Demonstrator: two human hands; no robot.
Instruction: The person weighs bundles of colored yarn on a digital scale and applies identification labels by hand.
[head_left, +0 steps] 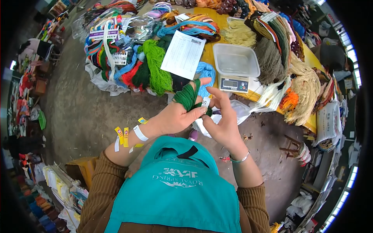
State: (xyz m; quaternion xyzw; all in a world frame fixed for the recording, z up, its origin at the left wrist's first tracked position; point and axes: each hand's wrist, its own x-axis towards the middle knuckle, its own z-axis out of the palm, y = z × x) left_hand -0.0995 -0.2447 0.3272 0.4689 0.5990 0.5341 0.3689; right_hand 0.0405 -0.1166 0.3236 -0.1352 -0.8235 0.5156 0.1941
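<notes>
Yellow stickers: lining my left forearm at left of the frame, probably sitting there for quick reach.
White strip: lying across my left wrist, likely parked there for the same reason.
Bright green skein: hanging off the table's near edge at upper centre-left, among other colours.
Left hand [173, 117]: half closing at centre, holding the dark green yarn; my thumb is pressing close by the tag.
Printed sheet [183, 54]: lying face up on the yarns at upper centre, seemingly for easy reading.
Dark green yarn [186, 96]: wrapping my left fingers at centre, which are apparently serving as a form for the loops.
White tag [205, 102]: showing "50", sitting against the yarn between my hands.
Right hand [226, 123]: half opening with fingers bending at the tag; whether it is pinching anything, I cannot tell.
Digital scale [234, 84]: standing right of upper centre, display facing me.
Clear tub [236, 75]: resting on the scale, likely for containing loose items.
Pale skeins [305, 87]: draping the table's edge at upper right.
</notes>
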